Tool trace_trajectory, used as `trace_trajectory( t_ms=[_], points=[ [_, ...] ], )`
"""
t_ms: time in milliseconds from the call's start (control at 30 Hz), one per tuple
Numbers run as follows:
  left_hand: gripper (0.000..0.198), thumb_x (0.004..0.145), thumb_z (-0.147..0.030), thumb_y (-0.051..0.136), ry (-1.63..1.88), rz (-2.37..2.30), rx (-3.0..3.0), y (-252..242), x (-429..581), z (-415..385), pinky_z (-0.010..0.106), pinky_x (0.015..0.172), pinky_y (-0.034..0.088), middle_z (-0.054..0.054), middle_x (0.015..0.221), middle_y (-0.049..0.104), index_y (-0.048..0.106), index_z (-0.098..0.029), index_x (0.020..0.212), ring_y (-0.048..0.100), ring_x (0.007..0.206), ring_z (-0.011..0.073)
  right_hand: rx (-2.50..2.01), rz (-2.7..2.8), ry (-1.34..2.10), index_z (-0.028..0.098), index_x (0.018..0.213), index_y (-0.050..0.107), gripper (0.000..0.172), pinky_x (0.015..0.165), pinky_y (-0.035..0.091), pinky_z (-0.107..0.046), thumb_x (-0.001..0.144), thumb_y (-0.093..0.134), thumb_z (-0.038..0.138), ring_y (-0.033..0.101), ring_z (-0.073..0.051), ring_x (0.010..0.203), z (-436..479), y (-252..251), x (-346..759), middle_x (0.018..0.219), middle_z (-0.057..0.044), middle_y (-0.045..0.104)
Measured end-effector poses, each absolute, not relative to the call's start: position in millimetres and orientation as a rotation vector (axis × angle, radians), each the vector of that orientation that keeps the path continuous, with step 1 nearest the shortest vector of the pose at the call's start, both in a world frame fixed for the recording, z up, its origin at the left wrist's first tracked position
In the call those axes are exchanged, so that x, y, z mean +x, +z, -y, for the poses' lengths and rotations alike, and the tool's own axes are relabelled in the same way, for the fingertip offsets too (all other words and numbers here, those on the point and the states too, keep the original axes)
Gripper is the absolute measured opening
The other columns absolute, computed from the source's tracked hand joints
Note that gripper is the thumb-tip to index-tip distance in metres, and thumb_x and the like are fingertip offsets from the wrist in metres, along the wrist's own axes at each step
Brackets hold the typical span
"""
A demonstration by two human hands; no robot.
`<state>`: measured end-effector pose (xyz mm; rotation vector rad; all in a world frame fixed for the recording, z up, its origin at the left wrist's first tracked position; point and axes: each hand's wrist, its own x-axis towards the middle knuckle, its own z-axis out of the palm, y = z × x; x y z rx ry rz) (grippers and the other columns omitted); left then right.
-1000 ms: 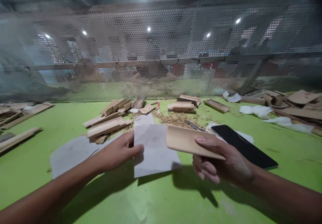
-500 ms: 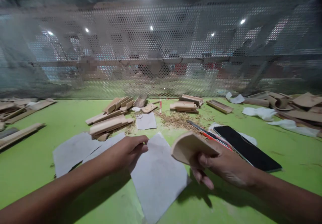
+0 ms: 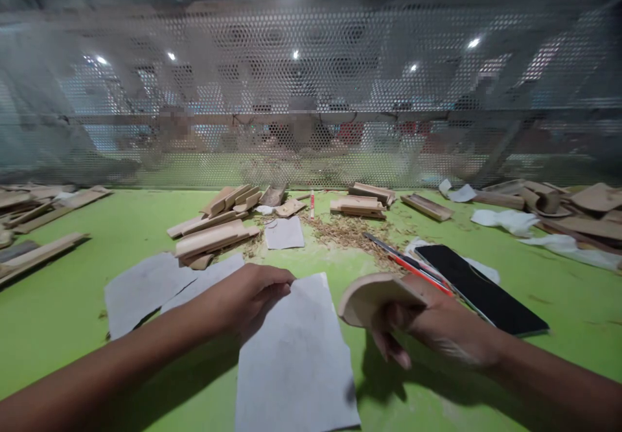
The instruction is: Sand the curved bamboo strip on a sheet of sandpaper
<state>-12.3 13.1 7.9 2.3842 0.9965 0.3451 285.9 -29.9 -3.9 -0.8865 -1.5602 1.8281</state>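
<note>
My right hand (image 3: pixel 427 325) grips a curved, pale bamboo piece (image 3: pixel 372 296) above the green table, its rounded end turned toward me. My left hand (image 3: pixel 250 296) rests on the upper left corner of a grey sheet of sandpaper (image 3: pixel 299 354) that lies flat on the table in front of me; its fingers are curled over the sheet's edge. The two hands are a short way apart, with the sheet between them.
A black phone (image 3: pixel 479 286) lies right of my right hand, with a red-handled tool (image 3: pixel 403 260) beside it. More grey sheets (image 3: pixel 146 283) lie at left. Bamboo slats (image 3: pixel 211 225) and shavings (image 3: pixel 345 228) cover the far table before a perforated metal screen (image 3: pixel 311 95). White rags (image 3: pixel 508 219) lie at right.
My left hand has pulled the grey sheet toward me and laid it flat. My right hand has turned the bamboo piece so its end faces me and lowered it slightly.
</note>
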Motion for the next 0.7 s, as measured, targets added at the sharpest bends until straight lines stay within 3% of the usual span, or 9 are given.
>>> trace_trajectory(
  t_ms=[233, 467, 567, 700],
  points=[
    [0.034, 0.104, -0.032, 0.04, 0.338, -0.976, 2.387, 9.2, -11.5, -10.9, 0.026, 0.063, 0.036, 0.001, 0.073, 0.06, 0.058, -0.018, 0.079, 0.051, 0.067, 0.0161, -0.92, 1.58, 1.786, 0.014, 0.073, 0.066, 0.048, 0.053, 0.037, -0.028, 0.081, 0.078, 0.059, 0.051, -0.013, 0.049, 31.6, -0.8, 283.8, 0.064, -0.004, 0.062],
    [0.036, 0.104, -0.029, 0.043, 0.355, -0.971, 2.4, 7.5, -10.5, -7.8, 0.025, 0.06, 0.037, 0.0, 0.068, 0.056, 0.062, -0.018, 0.075, 0.049, 0.063, 0.0155, -0.946, 1.647, 1.733, 0.014, 0.072, 0.066, 0.059, 0.052, 0.038, -0.027, 0.079, 0.074, 0.072, 0.051, -0.012, 0.048, 30.9, 0.1, 281.9, 0.062, -0.004, 0.062],
    [0.031, 0.104, -0.028, 0.044, 0.393, -1.009, 2.399, 5.4, -12.2, -9.8, 0.027, 0.066, 0.042, 0.003, 0.081, 0.067, 0.069, -0.018, 0.091, 0.057, 0.071, 0.0187, -1.101, 1.632, 1.57, 0.017, 0.065, 0.061, 0.055, 0.044, 0.03, -0.024, 0.082, 0.073, 0.068, 0.044, -0.01, 0.042, 31.6, 0.4, 279.7, 0.054, 0.001, 0.055],
    [0.028, 0.102, -0.034, 0.053, 0.452, -1.081, 2.428, 7.3, -13.4, -10.6, 0.037, 0.086, 0.047, 0.012, 0.113, 0.071, 0.068, -0.018, 0.12, 0.063, 0.101, 0.0283, -1.18, 1.623, 1.495, 0.02, 0.058, 0.052, 0.058, 0.038, 0.023, -0.023, 0.085, 0.07, 0.068, 0.034, -0.008, 0.038, 33.1, -1.4, 277.4, 0.048, 0.005, 0.044]
  ],
)
